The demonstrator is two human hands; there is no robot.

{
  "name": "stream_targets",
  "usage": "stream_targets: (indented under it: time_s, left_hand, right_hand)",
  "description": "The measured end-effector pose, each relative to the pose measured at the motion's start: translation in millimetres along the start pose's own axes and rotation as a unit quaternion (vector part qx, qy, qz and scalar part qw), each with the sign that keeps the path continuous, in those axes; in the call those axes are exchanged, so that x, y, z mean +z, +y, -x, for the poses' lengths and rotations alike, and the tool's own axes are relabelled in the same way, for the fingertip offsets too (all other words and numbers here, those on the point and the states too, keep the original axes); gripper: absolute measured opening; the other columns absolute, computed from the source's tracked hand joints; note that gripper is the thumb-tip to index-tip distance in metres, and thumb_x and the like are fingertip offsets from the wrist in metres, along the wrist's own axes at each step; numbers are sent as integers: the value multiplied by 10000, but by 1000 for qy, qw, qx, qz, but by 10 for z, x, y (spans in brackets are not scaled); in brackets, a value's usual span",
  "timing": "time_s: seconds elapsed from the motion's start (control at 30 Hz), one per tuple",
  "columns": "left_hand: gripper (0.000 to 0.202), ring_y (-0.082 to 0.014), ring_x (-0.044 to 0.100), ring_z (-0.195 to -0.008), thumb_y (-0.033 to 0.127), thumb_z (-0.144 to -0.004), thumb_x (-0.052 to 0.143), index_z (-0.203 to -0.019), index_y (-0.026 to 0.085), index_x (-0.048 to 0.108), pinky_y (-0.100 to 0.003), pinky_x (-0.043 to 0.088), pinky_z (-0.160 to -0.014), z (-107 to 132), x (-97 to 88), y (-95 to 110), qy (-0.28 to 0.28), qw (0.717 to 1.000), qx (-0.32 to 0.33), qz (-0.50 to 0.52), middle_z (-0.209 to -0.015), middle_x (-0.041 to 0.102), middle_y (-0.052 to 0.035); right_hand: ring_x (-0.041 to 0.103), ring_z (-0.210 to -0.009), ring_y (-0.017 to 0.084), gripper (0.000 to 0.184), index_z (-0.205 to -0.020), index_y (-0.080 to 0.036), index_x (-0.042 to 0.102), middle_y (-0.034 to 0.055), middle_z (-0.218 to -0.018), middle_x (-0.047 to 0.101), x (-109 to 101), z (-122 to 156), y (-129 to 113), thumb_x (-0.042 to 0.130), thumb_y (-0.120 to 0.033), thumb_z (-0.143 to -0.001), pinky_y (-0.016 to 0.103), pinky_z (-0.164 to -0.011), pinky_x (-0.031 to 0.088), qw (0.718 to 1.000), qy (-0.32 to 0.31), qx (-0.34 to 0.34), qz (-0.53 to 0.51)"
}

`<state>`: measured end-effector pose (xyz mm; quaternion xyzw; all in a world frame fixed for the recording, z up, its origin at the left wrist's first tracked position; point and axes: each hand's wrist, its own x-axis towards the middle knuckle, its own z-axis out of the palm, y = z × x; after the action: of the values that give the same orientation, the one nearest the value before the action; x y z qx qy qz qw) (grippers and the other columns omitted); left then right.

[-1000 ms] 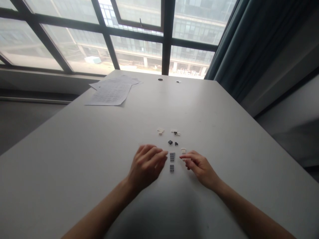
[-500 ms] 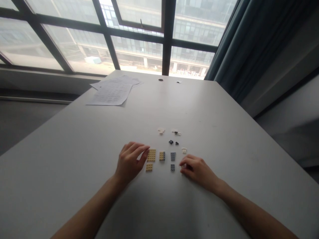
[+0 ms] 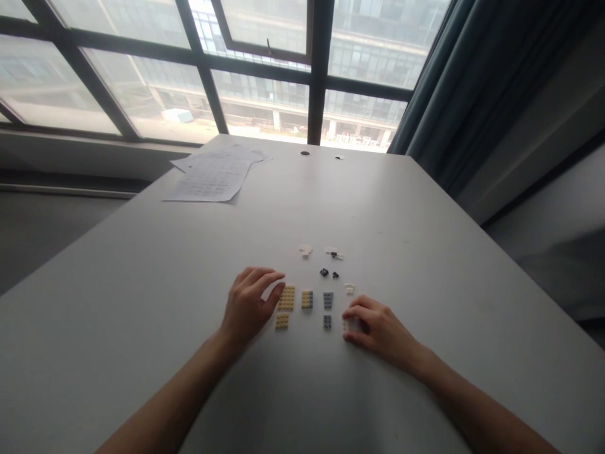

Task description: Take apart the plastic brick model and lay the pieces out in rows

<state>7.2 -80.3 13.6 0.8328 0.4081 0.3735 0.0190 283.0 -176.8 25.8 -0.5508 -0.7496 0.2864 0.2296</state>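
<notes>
My left hand [image 3: 250,299] is open beside a large tan plate brick [image 3: 287,297]. Its thumb tip is at the plate's left edge, and the index finger is lifted apart from it. Just below lies a smaller tan plate brick [image 3: 282,321]. My right hand [image 3: 375,323] has thumb and fingers at opposite ends of a small white brick [image 3: 345,325], partly hidden by the hand. Between the hands lie a tan-and-grey brick piece [image 3: 307,299], a grey wedge-shaped plate [image 3: 328,300] and a smaller dark grey plate [image 3: 327,322].
Farther up the white table [image 3: 397,221] are white pieces [image 3: 305,251], a white-and-black piece [image 3: 334,254], two small dark pieces [image 3: 324,272] and a white curved piece [image 3: 349,289]. Printed papers [image 3: 212,176] lie at the back left. A window and a dark curtain [image 3: 439,94] stand beyond.
My left thumb and index finger have spread apart at the large tan plate. My right fingers have opened wider around the white brick, which now shows more.
</notes>
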Motion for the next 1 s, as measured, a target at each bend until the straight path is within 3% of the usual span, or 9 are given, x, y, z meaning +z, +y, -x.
stream_targets:
  time_s: [0.2,0.33,0.5,0.63,0.8,0.87,0.93,1.0]
  left_hand:
    - [257,-251,553,-1002,310,-844,583,-1063,195,654,-413,447,-905,-391,258,-58,-116,990,-67,-39,-1056,648,-70]
    - [370,-271,535,-1053,332,-837,561,-1183,210,610,-411,443,-896,-710,496,-80,-175,978,-72,-86,-1153,620,-79]
    - [274,-287,540,-1003,402,-830,551,-951,198,688,-416,437,-857,-858,638,13,-185,975,-61,-104,-1042,636,-101]
    - [250,-252,560,-929,309,-874,480,-817,187,691,-389,448,-847,-852,676,86,-184,977,-53,-95,-947,640,-99]
    - [229,-228,589,-922,177,-820,491,-924,176,694,-354,464,-882,-874,753,72,-179,981,-55,-54,-974,655,-88]
    - [271,-218,603,-912,145,-786,502,-985,172,684,-335,477,-872,-889,770,52,-176,982,-61,-36,-998,656,-83]
    - [306,-205,612,-909,127,-765,506,-1015,180,674,-312,486,-855,-894,766,38,-177,982,-61,-18,-1010,655,-71]
    - [334,-201,610,-929,123,-752,518,-1047,186,662,-302,486,-861,-889,747,32,-179,982,-57,-5,-1026,655,-62]
  right_hand:
    - [585,-753,172,253,-1030,-236,674,62,-1001,638,58,8,59,679,-362,-811,301,-709,484,999,48,-5,-23]
    - [567,-707,157,205,-994,-225,671,59,-943,638,128,-4,120,625,-366,-852,285,-671,470,994,102,-18,-34]
    - [551,-682,147,161,-960,-218,666,53,-910,637,169,-5,130,603,-334,-867,280,-653,462,990,135,-23,-45]
    - [556,-707,153,133,-960,-222,658,48,-915,634,87,-56,107,609,-297,-862,273,-629,460,985,164,-9,-45]
    - [566,-732,161,181,-1032,-210,642,46,-938,633,-199,-417,242,579,-199,-862,288,-653,481,982,186,-1,24]
    - [575,-880,190,290,-1103,-223,625,57,-1023,632,-331,-643,352,521,-102,-861,325,-786,485,979,178,-38,95]
    - [534,-1032,221,448,-1223,-235,576,70,-1127,616,-445,-876,456,483,-25,-839,364,-903,449,969,141,-77,190]
    - [528,-1050,225,581,-1324,-246,505,73,-1203,599,-529,-1089,525,436,34,-819,365,-909,437,953,75,-110,271]
